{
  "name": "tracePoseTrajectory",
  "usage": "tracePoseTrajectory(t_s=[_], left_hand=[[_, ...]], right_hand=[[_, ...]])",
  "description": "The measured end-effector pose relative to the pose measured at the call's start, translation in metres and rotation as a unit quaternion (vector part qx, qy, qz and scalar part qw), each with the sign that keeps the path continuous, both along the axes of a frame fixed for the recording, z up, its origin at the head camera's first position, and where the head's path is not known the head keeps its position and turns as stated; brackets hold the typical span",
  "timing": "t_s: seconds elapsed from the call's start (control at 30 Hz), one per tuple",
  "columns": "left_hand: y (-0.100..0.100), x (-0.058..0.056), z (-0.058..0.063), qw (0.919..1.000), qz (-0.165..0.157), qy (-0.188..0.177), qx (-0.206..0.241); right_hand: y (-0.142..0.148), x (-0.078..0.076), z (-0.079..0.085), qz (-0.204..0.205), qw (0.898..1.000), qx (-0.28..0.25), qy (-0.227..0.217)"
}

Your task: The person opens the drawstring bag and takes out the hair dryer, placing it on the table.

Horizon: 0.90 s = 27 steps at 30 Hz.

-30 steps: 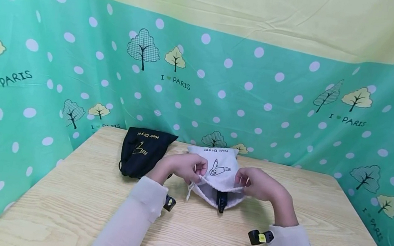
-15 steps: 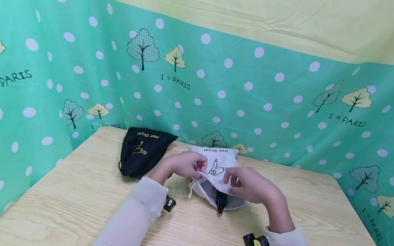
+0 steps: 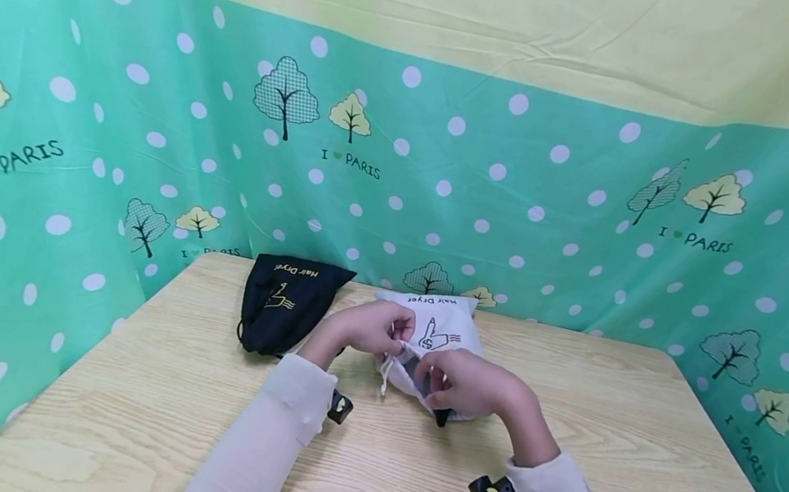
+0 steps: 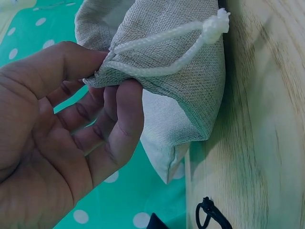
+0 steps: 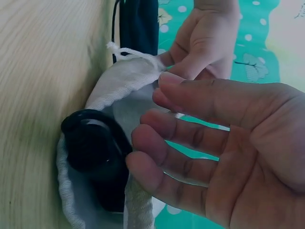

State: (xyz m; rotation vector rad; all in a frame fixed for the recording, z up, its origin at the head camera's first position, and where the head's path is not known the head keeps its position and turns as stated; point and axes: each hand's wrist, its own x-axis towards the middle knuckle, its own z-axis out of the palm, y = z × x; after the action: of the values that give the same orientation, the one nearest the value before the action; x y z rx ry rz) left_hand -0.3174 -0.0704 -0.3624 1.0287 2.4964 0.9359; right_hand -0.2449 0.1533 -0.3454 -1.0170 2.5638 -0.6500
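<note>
A white drawstring pouch (image 3: 456, 318) printed "Hair Dryer" lies at the back of the table with its mouth toward me. My left hand (image 3: 371, 328) pinches the left corner of its rim between thumb and fingers, beside the knotted white cord (image 4: 214, 26). Over the mouth is my right hand (image 3: 469, 384), fingers loosely bent and nothing gripped between them. Its fingertips are at the rim in the right wrist view. Inside the pouch sits a black object with a rounded end and a loop (image 5: 90, 148), mostly hidden by the cloth.
A black drawstring pouch (image 3: 287, 307), also printed "Hair Dryer", lies left of the white one. The wooden table (image 3: 136, 411) meets a green dotted curtain (image 3: 554, 243) at the back and sides.
My right hand has let go of the rim's right side and moved left across the mouth. The rim there has dropped. My left hand has kept its pinch.
</note>
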Motion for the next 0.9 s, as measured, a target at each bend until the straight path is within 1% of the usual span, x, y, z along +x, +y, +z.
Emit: tracePoseTrajectory(t_s=[0.13, 0.27, 0.43, 0.63, 0.73, 0.9], left_hand=[[0.0002, 0.0002, -0.0005, 1.0, 0.001, -0.005, 0.002], [0.0006, 0.0009, -0.0003, 1.0, 0.0, -0.007, 0.0], [0.0006, 0.002, 0.0006, 1.0, -0.001, -0.009, -0.003], [0.001, 0.002, 0.0, 1.0, 0.0, -0.007, -0.004], [0.0018, 0.0026, 0.0002, 1.0, 0.001, -0.005, -0.004], [0.0036, 0.0033, -0.0001, 0.9999, 0.001, -0.014, -0.003]], right_hand=[[0.0018, -0.0007, -0.0014, -0.024, 1.0, -0.004, -0.009], [0.0041, -0.0011, -0.0009, -0.052, 0.999, -0.004, -0.009], [0.005, -0.0021, -0.0012, -0.081, 0.996, 0.019, 0.013], [0.0034, -0.0031, -0.0025, -0.096, 0.994, 0.036, 0.033], [0.0024, -0.0029, -0.0034, -0.105, 0.992, 0.047, 0.053], [0.0009, -0.0021, -0.0059, -0.125, 0.986, 0.064, 0.086]])
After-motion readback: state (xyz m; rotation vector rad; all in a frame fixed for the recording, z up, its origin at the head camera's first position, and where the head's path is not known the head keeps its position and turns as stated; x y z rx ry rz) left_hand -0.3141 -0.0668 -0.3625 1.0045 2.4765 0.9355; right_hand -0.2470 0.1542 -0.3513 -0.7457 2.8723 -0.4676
